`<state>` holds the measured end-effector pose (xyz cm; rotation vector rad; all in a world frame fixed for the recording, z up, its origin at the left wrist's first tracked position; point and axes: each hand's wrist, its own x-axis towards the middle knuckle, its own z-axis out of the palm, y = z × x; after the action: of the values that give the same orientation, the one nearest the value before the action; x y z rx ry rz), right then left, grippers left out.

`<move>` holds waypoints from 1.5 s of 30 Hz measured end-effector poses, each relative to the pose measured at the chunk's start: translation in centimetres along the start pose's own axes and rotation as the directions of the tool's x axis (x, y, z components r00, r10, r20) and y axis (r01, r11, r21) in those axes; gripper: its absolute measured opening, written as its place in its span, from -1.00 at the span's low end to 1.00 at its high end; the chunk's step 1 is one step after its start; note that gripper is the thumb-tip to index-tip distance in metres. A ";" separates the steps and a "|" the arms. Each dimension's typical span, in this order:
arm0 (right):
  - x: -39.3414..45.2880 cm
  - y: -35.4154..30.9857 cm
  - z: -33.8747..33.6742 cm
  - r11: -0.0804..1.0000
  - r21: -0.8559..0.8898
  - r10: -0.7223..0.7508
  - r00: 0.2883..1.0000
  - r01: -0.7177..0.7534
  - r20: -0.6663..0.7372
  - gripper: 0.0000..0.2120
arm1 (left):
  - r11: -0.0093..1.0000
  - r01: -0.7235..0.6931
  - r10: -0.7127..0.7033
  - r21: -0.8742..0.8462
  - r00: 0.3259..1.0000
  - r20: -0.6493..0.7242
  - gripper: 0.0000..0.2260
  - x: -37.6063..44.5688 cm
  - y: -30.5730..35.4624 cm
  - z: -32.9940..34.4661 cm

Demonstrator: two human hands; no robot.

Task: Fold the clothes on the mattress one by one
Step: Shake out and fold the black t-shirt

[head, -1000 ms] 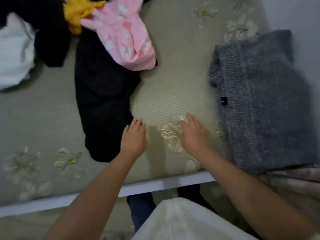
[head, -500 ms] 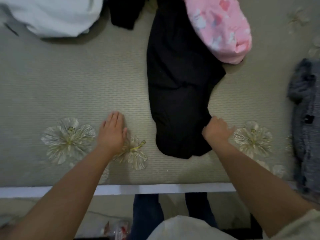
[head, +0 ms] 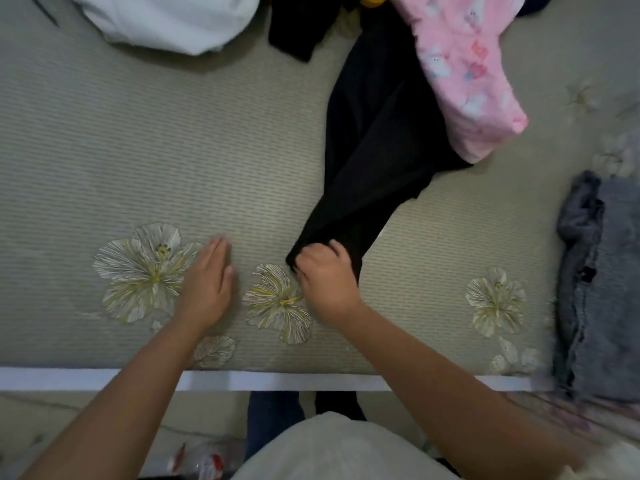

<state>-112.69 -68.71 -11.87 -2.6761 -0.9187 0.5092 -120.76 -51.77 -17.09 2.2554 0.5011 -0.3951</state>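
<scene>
Head camera: my right hand [head: 327,277] grips the long black cloth garment [head: 374,157] by its near end. My left hand [head: 207,285] lies flat, fingers straight, on the grey-green flower-patterned mattress [head: 138,150].

We note a pale tiled floor [head: 86,410] below a white bed-frame edge [head: 277,381]; lighting is soft and even.

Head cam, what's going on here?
A person is sorting laundry on a mattress. The right hand grips the near end of a black garment, bunched and stretched toward the mattress edge. The left hand lies flat and open on the mattress, holding nothing. A pink garment lies over the black one's far part. A grey sweater sits at the right, a white bundle at the top.
</scene>
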 end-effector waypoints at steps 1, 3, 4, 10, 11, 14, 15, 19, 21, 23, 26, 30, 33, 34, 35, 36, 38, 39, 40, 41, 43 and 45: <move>-0.1 -0.6 0.8 0.999 0.023 -0.042 0.979 0.039 0.198 -0.87 | 0.999 0.040 -0.040 -0.006 0.999 -0.027 -0.60 -0.7 -0.6 -0.9; -1.0 -1.0 1.9 0.996 -0.006 -0.072 0.884 0.084 0.462 -0.72 | 0.996 0.080 -0.079 0.028 0.996 -0.031 -0.62 -2.1 -2.0 -2.3; -1.6 -0.7 2.1 0.997 0.004 -0.069 0.839 0.079 0.540 -0.64 | 0.995 0.091 -0.090 0.041 0.996 -0.020 -0.62 -2.7 -2.4 -2.8; -4.4 5.1 -2.2 0.959 0.162 0.183 0.945 -0.232 0.270 -0.66 | 0.994 0.089 -0.091 0.067 0.996 0.026 -0.61 -3.3 -1.0 -2.4; -4.2 6.7 -3.1 0.960 0.117 0.227 0.951 -0.255 0.210 -0.69 | 0.995 0.093 -0.095 0.048 0.995 0.040 -0.60 -3.2 0.0 -1.7; -2.0 11.1 -5.4 0.950 -0.058 0.312 0.940 -0.307 0.135 -0.68 | 0.988 0.135 -0.126 -0.073 0.985 0.118 -0.57 -2.5 3.2 1.1; -1.0 12.3 -5.9 0.944 -0.113 0.322 0.939 -0.309 0.121 -0.65 | 0.977 0.169 -0.150 -0.130 0.978 0.145 -0.56 -2.3 4.4 2.1; 3.2 14.7 -6.3 0.930 -0.326 0.232 0.958 -0.168 0.166 -0.50 | 0.928 0.276 -0.266 -0.251 0.961 0.075 -0.64 -2.0 7.3 4.8; 5.2 14.6 -5.7 0.919 -0.381 0.189 0.963 -0.105 0.190 -0.46 | 0.922 0.274 -0.287 -0.274 0.958 -0.008 -0.74 -2.3 7.5 5.2; 6.6 14.4 -5.0 0.912 -0.404 0.163 0.967 -0.074 0.193 -0.57 | 0.889 0.290 -0.321 -0.354 0.947 -0.031 -0.72 -2.6 7.2 4.9; 7.8 14.3 -4.4 0.932 -0.362 0.112 0.965 -0.020 0.236 -0.72 | 0.874 0.290 -0.318 -0.390 0.948 -0.007 -0.71 -3.0 6.4 2.9; 6.9 14.1 -5.6 0.985 -0.171 0.049 0.968 -0.006 0.245 -0.76 | 0.937 0.227 -0.226 -0.264 0.974 0.035 -0.72 -2.9 5.7 0.0; 4.6 15.1 -7.6 0.994 -0.106 -0.003 0.957 0.035 0.291 -0.78 | 0.870 0.245 -0.315 -0.428 0.944 -0.101 -0.75 -2.9 6.2 -1.9; 3.7 15.7 -8.3 0.992 -0.111 -0.020 0.954 0.056 0.299 -0.78 | 0.830 0.234 -0.342 -0.506 0.930 -0.131 -0.75 -3.1 6.4 -2.4; 2.8 16.3 -9.0 0.990 -0.122 -0.031 0.953 0.071 0.301 -0.77 | 0.790 0.212 -0.354 -0.575 0.923 -0.147 -0.77 -3.2 6.6 -2.8; 1.8 16.8 -9.6 0.988 -0.132 -0.040 0.953 0.083 0.300 -0.75 | 0.759 0.186 -0.353 -0.624 0.923 -0.154 -0.79 -3.4 6.9 -3.2; 0.0 17.6 -10.6 0.983 -0.142 -0.072 0.951 0.119 0.299 -0.72 | 0.737 0.140 -0.323 -0.661 0.932 -0.163 -0.76 -3.7 8.1 -3.5; -0.9 17.8 -11.0 0.979 -0.148 -0.091 0.948 0.142 0.306 -0.71 | 0.733 0.121 -0.311 -0.669 0.935 -0.172 -0.74 -3.7 8.9 -3.3; -1.7 18.0 -11.4 0.975 -0.153 -0.103 0.942 0.158 0.320 -0.70 | 0.722 0.109 -0.310 -0.683 0.934 -0.179 -0.72 -3.7 9.6 -3.0; -2.4 18.2 -11.7 0.973 -0.164 -0.100 0.934 0.164 0.343 -0.67 | 0.710 0.105 -0.319 -0.696 0.929 -0.186 -0.71 -3.6 10.4 -2.7; -4.0 18.7 -12.1 0.951 -0.239 -0.084 0.910 0.195 0.406 -0.56 | 0.708 0.110 -0.349 -0.698 0.914 -0.209 -0.71 -3.4 11.7 -2.0; -5.9 19.2 -12.3 0.910 -0.297 -0.123 0.873 0.289 0.472 -0.49 | 0.748 0.145 -0.370 -0.648 0.901 -0.226 -0.71 -3.4 12.3 -1.5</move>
<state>-101.70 -88.70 -6.20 -2.7667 -1.5498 1.0194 -117.82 -59.06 -6.94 1.5992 0.9844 0.0470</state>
